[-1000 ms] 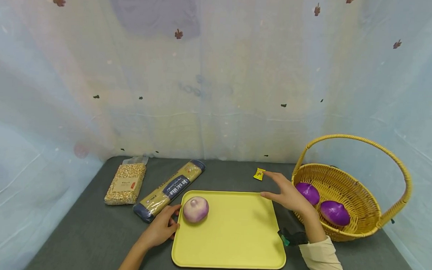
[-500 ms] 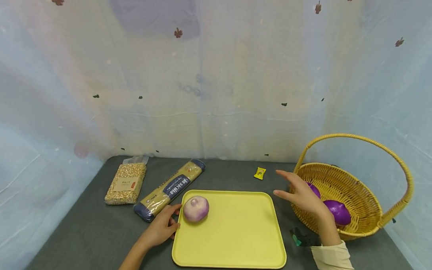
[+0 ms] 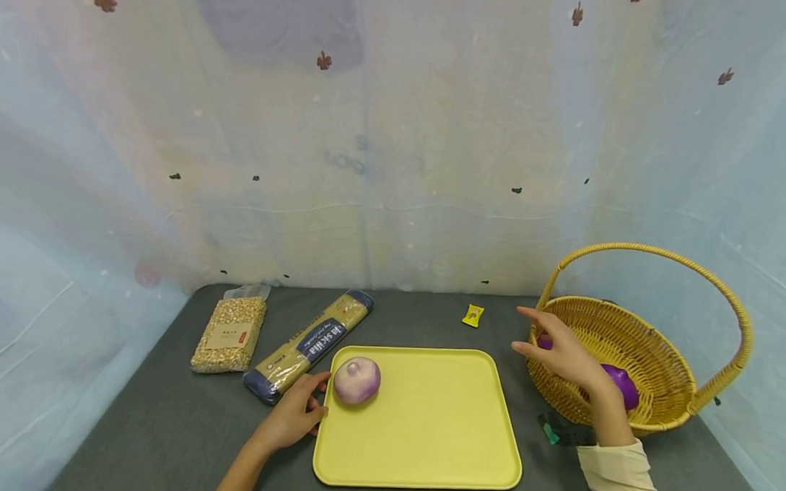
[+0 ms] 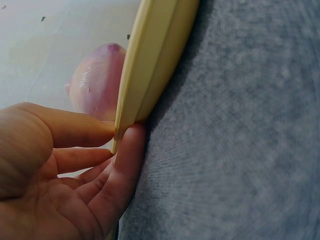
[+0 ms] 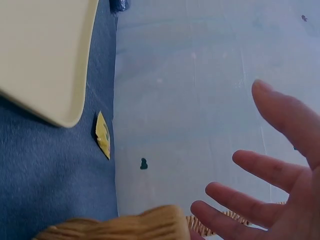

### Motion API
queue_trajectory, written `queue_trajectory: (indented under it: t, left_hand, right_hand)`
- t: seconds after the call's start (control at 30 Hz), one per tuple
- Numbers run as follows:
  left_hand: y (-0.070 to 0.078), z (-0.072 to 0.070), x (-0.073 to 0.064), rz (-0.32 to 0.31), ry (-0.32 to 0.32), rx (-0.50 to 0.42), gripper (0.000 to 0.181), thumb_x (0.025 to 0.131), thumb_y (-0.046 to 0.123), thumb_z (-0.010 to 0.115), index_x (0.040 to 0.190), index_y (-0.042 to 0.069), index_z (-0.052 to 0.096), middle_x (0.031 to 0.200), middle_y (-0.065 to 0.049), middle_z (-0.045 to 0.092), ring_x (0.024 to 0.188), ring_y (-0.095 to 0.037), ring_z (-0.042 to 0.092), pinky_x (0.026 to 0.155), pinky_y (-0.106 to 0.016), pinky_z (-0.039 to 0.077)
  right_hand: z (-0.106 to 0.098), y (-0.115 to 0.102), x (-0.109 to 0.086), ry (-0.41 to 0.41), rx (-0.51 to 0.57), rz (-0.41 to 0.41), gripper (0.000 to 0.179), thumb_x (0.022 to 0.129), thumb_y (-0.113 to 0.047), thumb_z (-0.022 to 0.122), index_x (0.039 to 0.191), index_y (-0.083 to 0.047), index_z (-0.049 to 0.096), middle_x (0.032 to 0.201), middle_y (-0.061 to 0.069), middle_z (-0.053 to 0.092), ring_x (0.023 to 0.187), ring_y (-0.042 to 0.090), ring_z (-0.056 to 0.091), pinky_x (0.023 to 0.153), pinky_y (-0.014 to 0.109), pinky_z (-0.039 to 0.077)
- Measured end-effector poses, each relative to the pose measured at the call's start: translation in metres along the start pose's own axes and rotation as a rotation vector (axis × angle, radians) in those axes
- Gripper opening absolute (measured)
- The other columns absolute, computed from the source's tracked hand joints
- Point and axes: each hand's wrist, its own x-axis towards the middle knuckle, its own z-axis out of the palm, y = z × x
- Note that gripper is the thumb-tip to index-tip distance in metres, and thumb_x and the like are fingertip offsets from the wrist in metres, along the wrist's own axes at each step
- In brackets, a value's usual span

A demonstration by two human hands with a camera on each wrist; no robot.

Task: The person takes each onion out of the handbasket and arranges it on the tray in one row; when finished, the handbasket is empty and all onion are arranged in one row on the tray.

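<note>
At the left side of the yellow tray (image 3: 426, 420), my left hand (image 3: 289, 415) pinches the rim. The left wrist view shows the thumb and fingers (image 4: 127, 170) meeting at the tray's edge. A round purple-and-white, onion-like vegetable (image 3: 357, 381) sits on the tray near that hand. My right hand (image 3: 567, 360) hovers by the left rim of the wicker basket (image 3: 668, 356), fingers spread and holding nothing. Inside the basket are two glossy purple vegetables; one (image 3: 624, 387) shows partly, while the other (image 3: 544, 342) is mostly covered by the right hand.
A small yellow wrapped candy (image 3: 473, 315) lies behind the tray. On the left are a long pasta packet (image 3: 311, 344) and a clear bag of corn kernels (image 3: 229, 334). The basket's tall handle (image 3: 659, 252) arches over it. A pale curtain (image 3: 396, 166) hangs behind the table.
My right hand has moved right, away from the yellow candy and toward the basket, now covering part of the purple vegetables. The left hand and the tray stay put.
</note>
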Motion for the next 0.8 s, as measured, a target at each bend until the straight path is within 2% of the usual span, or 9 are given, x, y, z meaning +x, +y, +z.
queue_trajectory:
  t: [0.23, 0.63, 0.8]
  left_hand:
    - [0.000, 0.000, 0.001, -0.007, -0.012, 0.009, 0.055, 0.083, -0.011, 0.054, 0.135, -0.011, 0.036, 0.108, -0.022, 0.042, 0.061, -0.011, 0.052, 0.043, -0.027, 0.053]
    - [0.001, -0.001, 0.000, -0.015, -0.008, 0.014, 0.055, 0.083, -0.010, 0.055, 0.135, -0.010, 0.037, 0.108, -0.021, 0.043, 0.062, -0.012, 0.052, 0.043, -0.027, 0.053]
    - [0.000, 0.000, 0.001, -0.016, -0.007, 0.008, 0.055, 0.083, -0.010, 0.055, 0.135, -0.010, 0.037, 0.108, -0.021, 0.043, 0.062, -0.013, 0.052, 0.043, -0.027, 0.053]
  right_hand:
    - [-0.010, 0.002, -0.003, 0.012, -0.013, 0.018, 0.067, 0.088, -0.030, 0.065, 0.142, -0.005, 0.035, 0.136, 0.022, 0.039, 0.122, 0.044, 0.037, 0.095, 0.066, 0.033]
    - [-0.027, 0.001, -0.006, 0.061, -0.032, 0.001, 0.066, 0.087, -0.025, 0.066, 0.140, 0.002, 0.037, 0.137, 0.026, 0.038, 0.123, 0.047, 0.036, 0.093, 0.064, 0.038]
    - [-0.033, 0.003, -0.006, 0.072, -0.047, 0.009, 0.065, 0.087, -0.026, 0.066, 0.138, 0.003, 0.038, 0.136, 0.026, 0.039, 0.122, 0.046, 0.036, 0.094, 0.066, 0.035]
